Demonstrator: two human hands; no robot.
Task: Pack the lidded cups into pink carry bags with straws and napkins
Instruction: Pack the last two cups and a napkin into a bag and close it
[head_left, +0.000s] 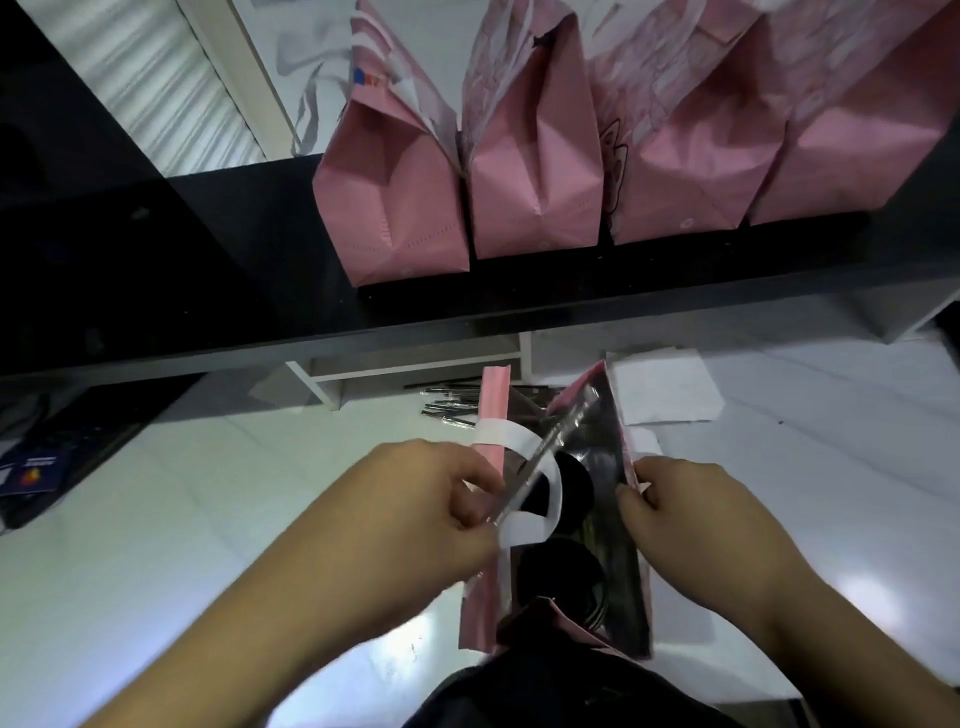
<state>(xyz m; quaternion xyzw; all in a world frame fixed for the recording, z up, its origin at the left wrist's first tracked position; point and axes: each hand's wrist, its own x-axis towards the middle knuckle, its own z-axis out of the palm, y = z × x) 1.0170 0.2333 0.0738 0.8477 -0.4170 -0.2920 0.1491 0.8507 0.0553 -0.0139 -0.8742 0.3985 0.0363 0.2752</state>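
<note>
An open pink carry bag (492, 415) stands on the white counter just in front of me. Two black-lidded cups (569, 571) sit inside it, one behind the other. My left hand (431, 493) pinches the bag's left rim by the white handle (524, 441), together with a clear-wrapped straw (561, 431) that slants across the opening. My right hand (691, 509) pinches the right rim. Both hands hold the mouth of the bag apart.
Several filled pink bags (395, 208) stand in a row on a black shelf (519, 296) above. Wrapped straws (449, 408) lie behind the open bag, and white napkins (665, 389) lie to its right. A dark device (57, 447) sits at the left.
</note>
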